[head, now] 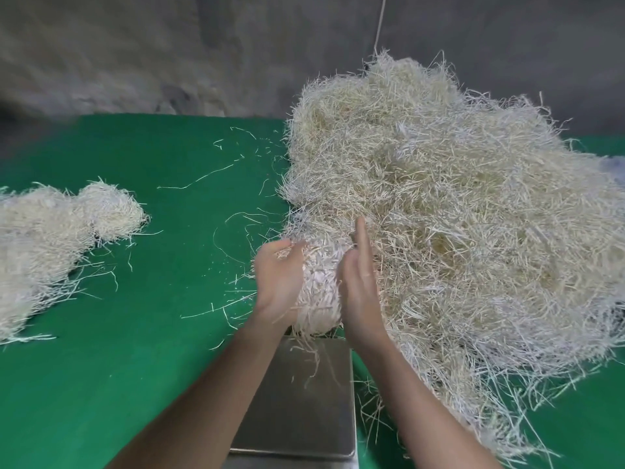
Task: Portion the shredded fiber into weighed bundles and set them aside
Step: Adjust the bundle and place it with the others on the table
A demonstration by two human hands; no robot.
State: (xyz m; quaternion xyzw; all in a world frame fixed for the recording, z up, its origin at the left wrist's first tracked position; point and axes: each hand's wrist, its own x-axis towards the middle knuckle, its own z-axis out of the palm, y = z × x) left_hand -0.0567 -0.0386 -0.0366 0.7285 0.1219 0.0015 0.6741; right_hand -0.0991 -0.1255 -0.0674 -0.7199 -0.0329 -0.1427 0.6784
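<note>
A compact bundle of pale shredded fiber (319, 286) is held between my two hands above the far edge of a steel scale pan (297, 401). My left hand (279, 282) cups its left side with fingers curled into the strands. My right hand (360, 289) presses flat against its right side, fingers straight and pointing away. A large loose heap of fiber (456, 204) fills the right half of the green table and touches the bundle. Strands hang from the bundle down onto the pan.
A smaller mound of fiber (61, 238) lies at the left edge of the green table (152, 350). Stray strands are scattered across the middle. A grey wall (169, 55) runs behind the table, with a thin cord (380, 22) hanging down it.
</note>
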